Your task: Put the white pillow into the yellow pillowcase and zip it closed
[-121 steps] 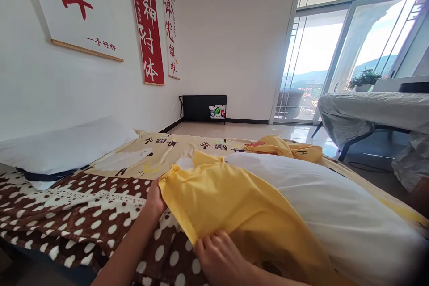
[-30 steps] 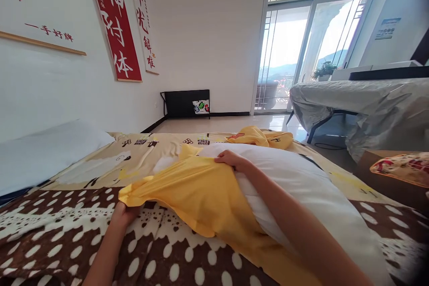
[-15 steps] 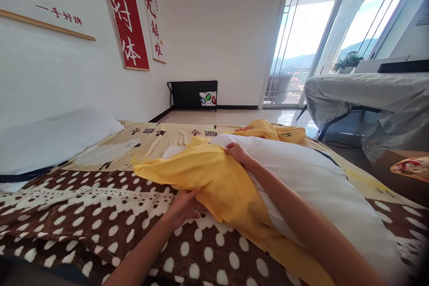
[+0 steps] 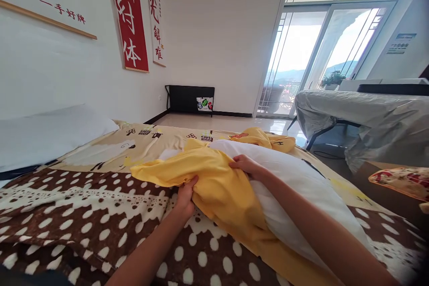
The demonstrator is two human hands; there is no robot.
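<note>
A yellow pillowcase (image 4: 221, 183) lies bunched over the left side of a large white pillow (image 4: 295, 187). My left hand (image 4: 186, 194) is closed on the near left edge of the pillowcase, thumb on top. Farther right, my right hand (image 4: 246, 165) pinches the pillowcase's other edge where it meets the white pillow. A long strip of the yellow cloth runs down toward me beneath my right forearm. Pillow and cloth rest on a brown blanket with white dots (image 4: 201, 259).
Another white pillow (image 4: 56, 132) lies at the left by the wall. More yellow cloth (image 4: 264, 137) is crumpled at the bed's far edge. A plastic-covered table (image 4: 362, 107) stands at the right, near a sliding glass door (image 4: 298, 62). A black folded frame (image 4: 187, 98) leans against the far wall.
My left hand has moved up and tightened its hold on the pillowcase edge, thumb now over the cloth. The right hand keeps its grip. The view has shifted slightly right and up.
</note>
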